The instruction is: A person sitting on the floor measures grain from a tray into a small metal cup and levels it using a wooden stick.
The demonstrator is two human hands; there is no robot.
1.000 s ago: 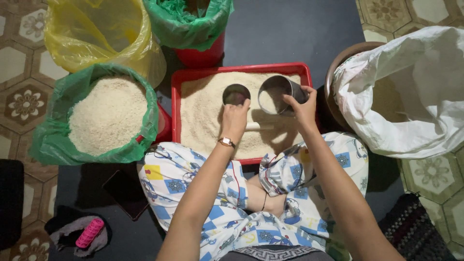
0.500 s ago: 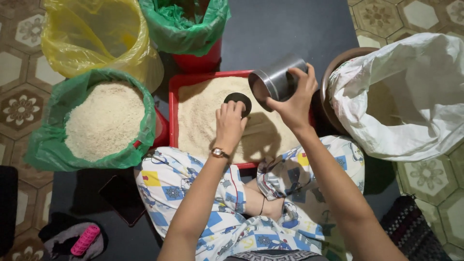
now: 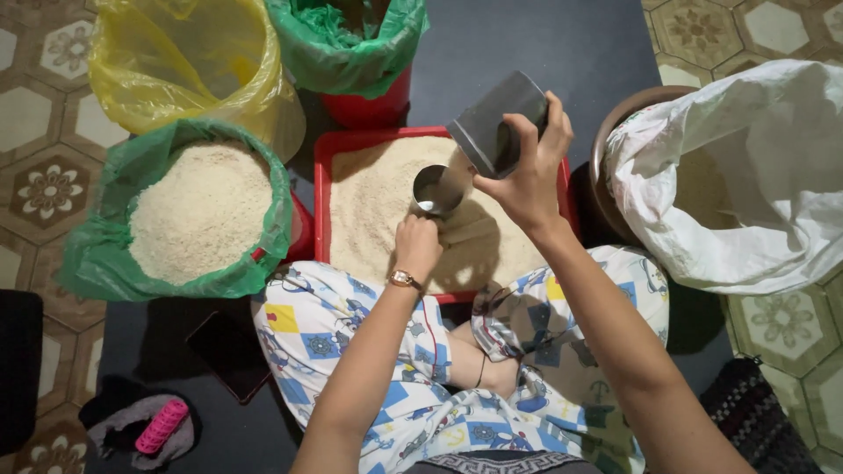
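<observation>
- Now your right hand [image 3: 527, 171] grips a metal can [image 3: 496, 123] from the side, fingers closed around its wall, and tips it mouth-down above the red tray [image 3: 323, 189]; a second ago the same can sat upright on the grain, and half a second ago it was only part-way raised.
- Below it, your left hand [image 3: 417, 246] is closed on a smaller metal cup [image 3: 436, 190], which stands in the rice [image 3: 378, 211] filling the tray; the cup has stayed at about the same spot while the can rose over it.
- Judged from the tilt, grain passes from can to cup, so the pouring step appears to be under way rather than finished.
- Left of the tray, a green bag [image 3: 97, 263] holds a mound of paler rice; a yellow bag [image 3: 167, 70] and a second green bag [image 3: 351, 44] stand behind, and a white sack [image 3: 755, 193] lies in a brown basin [image 3: 615, 132] at the right.
- Hidden or unclear: the falling stream is blurred, the cup's fill level cannot be read, and your left fingertips are covered by the back of the hand.
- Cut off: the yellow bag and second green bag at the top edge, and the white sack at the right edge.
</observation>
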